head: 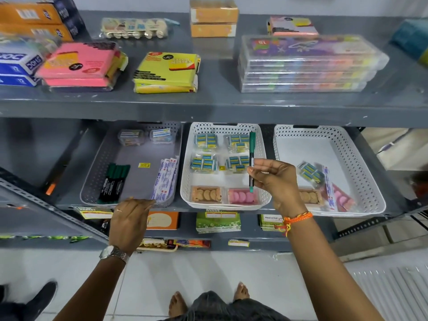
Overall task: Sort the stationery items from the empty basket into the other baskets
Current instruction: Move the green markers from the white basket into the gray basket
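A: Head view: the right hand [275,179] has its grip pinched narrow on a green marker [251,162], held upright by the barrel so the cap end points up. Why hover over the middle white basket [185,181]?

B: Probably in transit. Matching green-capped markers [113,181] lie in the grey basket [92,181], left of the white one. The left hand [129,218] rests on that grey basket's front rim, fingers loose, holding nothing, likely steadying it.

A: The marker itself?

B: Slim, dark barrel, green cap and tail.
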`<action>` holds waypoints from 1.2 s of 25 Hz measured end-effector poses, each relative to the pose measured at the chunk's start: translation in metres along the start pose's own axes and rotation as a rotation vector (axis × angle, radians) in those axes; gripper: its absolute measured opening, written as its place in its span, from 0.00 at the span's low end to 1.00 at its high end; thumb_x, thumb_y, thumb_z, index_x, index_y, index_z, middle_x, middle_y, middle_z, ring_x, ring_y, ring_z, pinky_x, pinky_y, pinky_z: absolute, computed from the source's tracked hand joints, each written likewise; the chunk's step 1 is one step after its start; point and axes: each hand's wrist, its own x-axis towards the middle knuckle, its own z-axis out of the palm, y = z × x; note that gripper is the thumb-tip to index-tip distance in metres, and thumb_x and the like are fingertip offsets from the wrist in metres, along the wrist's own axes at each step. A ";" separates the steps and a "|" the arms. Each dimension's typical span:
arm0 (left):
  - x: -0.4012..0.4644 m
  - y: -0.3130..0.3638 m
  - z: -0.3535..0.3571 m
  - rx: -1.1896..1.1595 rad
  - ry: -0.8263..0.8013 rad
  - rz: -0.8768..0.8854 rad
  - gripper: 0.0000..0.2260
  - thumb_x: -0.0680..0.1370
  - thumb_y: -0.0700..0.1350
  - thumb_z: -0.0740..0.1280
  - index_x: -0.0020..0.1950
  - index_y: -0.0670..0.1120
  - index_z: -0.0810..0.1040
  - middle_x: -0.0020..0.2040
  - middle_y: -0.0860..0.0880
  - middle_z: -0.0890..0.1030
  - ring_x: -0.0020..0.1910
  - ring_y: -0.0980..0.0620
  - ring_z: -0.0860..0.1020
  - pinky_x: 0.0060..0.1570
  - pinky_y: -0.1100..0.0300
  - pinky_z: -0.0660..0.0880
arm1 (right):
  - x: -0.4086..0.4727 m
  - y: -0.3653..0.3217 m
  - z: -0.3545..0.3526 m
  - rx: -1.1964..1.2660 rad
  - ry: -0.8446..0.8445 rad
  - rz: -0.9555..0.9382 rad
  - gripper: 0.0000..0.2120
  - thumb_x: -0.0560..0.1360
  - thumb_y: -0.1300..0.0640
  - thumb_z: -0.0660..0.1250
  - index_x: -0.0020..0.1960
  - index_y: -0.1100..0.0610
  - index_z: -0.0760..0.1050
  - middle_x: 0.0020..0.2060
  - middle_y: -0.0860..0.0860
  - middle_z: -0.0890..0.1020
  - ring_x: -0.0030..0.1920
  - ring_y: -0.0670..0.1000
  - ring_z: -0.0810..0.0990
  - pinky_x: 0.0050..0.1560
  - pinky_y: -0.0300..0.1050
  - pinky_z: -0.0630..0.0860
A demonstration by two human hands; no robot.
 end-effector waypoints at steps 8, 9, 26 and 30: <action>-0.014 -0.051 -0.025 -0.039 0.043 -0.179 0.13 0.80 0.43 0.61 0.53 0.40 0.83 0.49 0.42 0.84 0.50 0.46 0.79 0.51 0.58 0.71 | 0.017 0.008 0.146 -0.064 -0.238 0.038 0.17 0.66 0.67 0.80 0.52 0.65 0.81 0.37 0.54 0.86 0.35 0.46 0.86 0.33 0.41 0.82; -0.015 -0.058 -0.029 -0.048 0.052 -0.200 0.12 0.80 0.43 0.62 0.53 0.40 0.83 0.49 0.42 0.84 0.50 0.48 0.77 0.51 0.61 0.70 | 0.017 0.014 0.173 -0.111 -0.277 0.061 0.17 0.65 0.66 0.80 0.51 0.65 0.80 0.38 0.56 0.86 0.36 0.48 0.86 0.34 0.42 0.83; -0.025 -0.078 -0.026 -0.108 0.077 -0.238 0.13 0.76 0.33 0.68 0.56 0.45 0.85 0.52 0.47 0.85 0.54 0.53 0.79 0.63 0.71 0.68 | 0.036 0.106 0.349 -0.775 -0.550 0.145 0.18 0.64 0.57 0.82 0.48 0.66 0.82 0.41 0.62 0.87 0.41 0.57 0.88 0.47 0.56 0.85; -0.025 -0.079 -0.024 -0.124 0.100 -0.227 0.12 0.76 0.33 0.70 0.55 0.46 0.84 0.51 0.49 0.85 0.52 0.54 0.79 0.59 0.72 0.69 | 0.038 0.109 0.349 -0.765 -0.563 0.141 0.11 0.65 0.63 0.81 0.43 0.65 0.81 0.43 0.61 0.87 0.44 0.58 0.87 0.48 0.56 0.84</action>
